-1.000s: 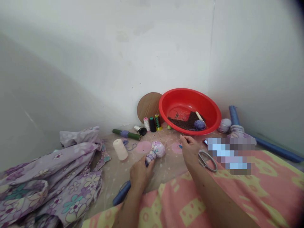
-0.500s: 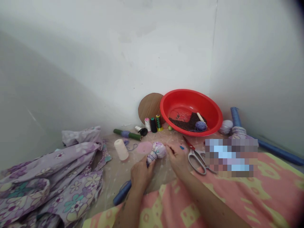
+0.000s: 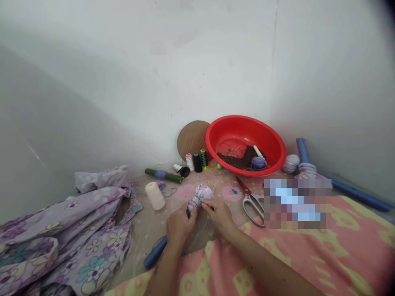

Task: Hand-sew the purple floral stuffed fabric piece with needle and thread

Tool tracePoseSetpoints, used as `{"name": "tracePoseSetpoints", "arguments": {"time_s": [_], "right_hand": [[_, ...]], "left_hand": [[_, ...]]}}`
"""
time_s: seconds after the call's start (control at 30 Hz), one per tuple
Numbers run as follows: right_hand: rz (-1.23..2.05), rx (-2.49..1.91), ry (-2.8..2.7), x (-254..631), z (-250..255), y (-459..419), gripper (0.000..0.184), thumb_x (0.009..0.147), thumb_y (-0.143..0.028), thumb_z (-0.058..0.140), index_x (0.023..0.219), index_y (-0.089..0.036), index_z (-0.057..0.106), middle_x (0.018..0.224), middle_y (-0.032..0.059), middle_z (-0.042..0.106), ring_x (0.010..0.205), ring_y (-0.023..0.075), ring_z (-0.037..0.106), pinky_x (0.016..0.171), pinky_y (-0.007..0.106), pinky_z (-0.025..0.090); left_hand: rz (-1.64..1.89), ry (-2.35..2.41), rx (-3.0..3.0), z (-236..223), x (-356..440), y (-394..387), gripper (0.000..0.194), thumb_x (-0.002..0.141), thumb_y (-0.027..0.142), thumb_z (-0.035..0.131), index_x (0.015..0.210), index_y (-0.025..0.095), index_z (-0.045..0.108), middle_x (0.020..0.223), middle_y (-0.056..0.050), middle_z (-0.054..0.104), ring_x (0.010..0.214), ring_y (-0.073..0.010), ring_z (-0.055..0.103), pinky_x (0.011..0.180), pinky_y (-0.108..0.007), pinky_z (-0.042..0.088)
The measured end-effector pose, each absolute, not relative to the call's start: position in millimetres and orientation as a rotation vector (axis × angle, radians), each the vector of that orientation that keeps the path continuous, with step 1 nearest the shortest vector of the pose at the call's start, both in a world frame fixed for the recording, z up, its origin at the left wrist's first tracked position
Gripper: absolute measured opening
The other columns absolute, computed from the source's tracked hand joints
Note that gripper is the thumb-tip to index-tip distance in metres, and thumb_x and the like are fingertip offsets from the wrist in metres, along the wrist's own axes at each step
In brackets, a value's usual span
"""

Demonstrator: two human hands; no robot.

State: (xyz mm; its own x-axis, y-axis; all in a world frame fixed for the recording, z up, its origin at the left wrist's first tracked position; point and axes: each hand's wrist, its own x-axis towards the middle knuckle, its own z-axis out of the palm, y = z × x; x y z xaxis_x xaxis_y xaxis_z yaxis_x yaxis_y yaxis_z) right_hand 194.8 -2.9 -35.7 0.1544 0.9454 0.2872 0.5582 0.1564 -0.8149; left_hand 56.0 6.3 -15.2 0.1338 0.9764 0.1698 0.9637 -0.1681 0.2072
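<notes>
The left hand (image 3: 180, 226) is curled almost shut around the narrow, bound neck of a round bundle of white-and-lilac cloth (image 3: 202, 196), which sits near the middle of a speckled, translucent plastic sheet (image 3: 145, 242) printed with pink circles. The right hand (image 3: 219, 216) comes in from the other side, its fingers (image 3: 206, 204) drawn close together against the bundle in a tight pinch; whether they hold a thread there is too small to tell. A dark blue thread cone (image 3: 156, 255) lies just below the left hand. Beside the bundle stand a cream thread cone (image 3: 154, 195) and a green tube with a lilac band (image 3: 163, 175), while a pair of steel scissors with red blades (image 3: 253, 209) lies to the right, near the right hand. Farther ahead, a round red plastic basin (image 3: 247, 119) holds a dark, crumbly mass and a ball of lilac yarn, with small thread spools (image 3: 197, 162) and a round cardboard disc (image 3: 191, 139) by its rim. A heap of lilac floral fabric (image 3: 61, 242) lies at the left, and a pink-and-yellow cloth (image 3: 277, 255) spreads beneath the right forearm. A blurred patch (image 3: 296, 203) hides whatever lies at the right.
</notes>
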Motion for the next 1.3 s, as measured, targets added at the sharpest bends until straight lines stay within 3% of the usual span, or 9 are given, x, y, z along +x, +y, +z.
{"name": "tracePoseSetpoints", "arguments": {"time_s": [0.2,0.73,1.3], "right_hand": [[0.472,-1.607,-1.534,191,-35,-6,0.031,0.075,-0.024,0.040,0.100,-0.029,0.059,0.095,0.0005,0.063,0.086,0.0163,0.057,0.072,0.025,0.043],[0.526,-1.616,-1.597,190,-35,-9,0.026,0.071,-0.024,0.046,0.087,-0.031,0.064,0.087,-0.0007,0.065,0.081,0.0174,0.059,0.066,0.027,0.043],[0.525,-1.584,-1.674,186,-35,-12,0.028,0.072,-0.023,0.043,0.092,-0.031,0.062,0.090,-0.0003,0.065,0.084,0.0174,0.058,0.068,0.027,0.042]], "left_hand": [[0.407,2.059,2.277,-18,55,11,0.060,0.072,0.065,0.017,0.099,0.029,0.056,0.080,-0.006,0.064,0.075,-0.0214,0.057,0.058,-0.026,0.036],[0.340,1.998,2.185,-10,52,13,0.048,0.070,0.059,0.033,0.094,0.027,0.059,0.086,-0.005,0.063,0.082,-0.0185,0.056,0.059,-0.022,0.034],[0.365,1.924,2.153,-6,49,13,0.040,0.070,0.055,0.037,0.089,0.029,0.061,0.082,-0.002,0.064,0.077,-0.0163,0.057,0.052,-0.020,0.031]]}}
